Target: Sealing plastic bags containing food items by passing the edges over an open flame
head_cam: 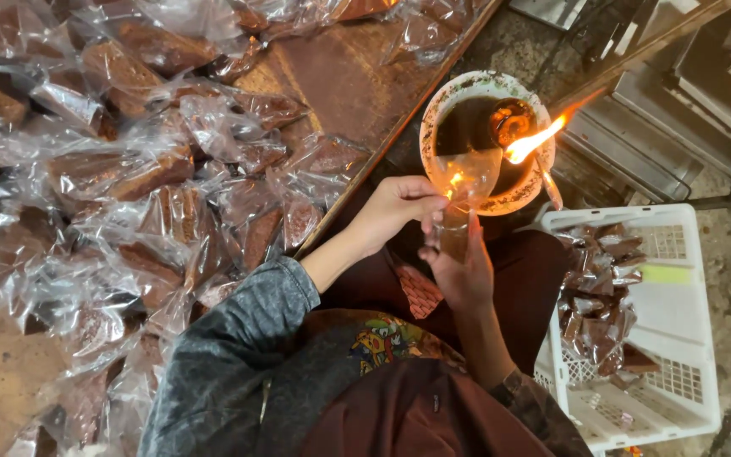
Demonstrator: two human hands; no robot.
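Dim workshop floor, brown surface (340,80) left of bowl lamp (486,140). Left hand (395,211) and right hand (458,267) pinched shut on clear packet (464,190), mouth held at flame (533,142). Probably sealing step; next needs steady pass along edge. Fingertip grip partly hidden. Sealed packets in white crate (678,305) right of lamp.

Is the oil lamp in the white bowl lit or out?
Lit. A bright orange flame burns at the rim of the white bowl, beside the clear bag in both hands.
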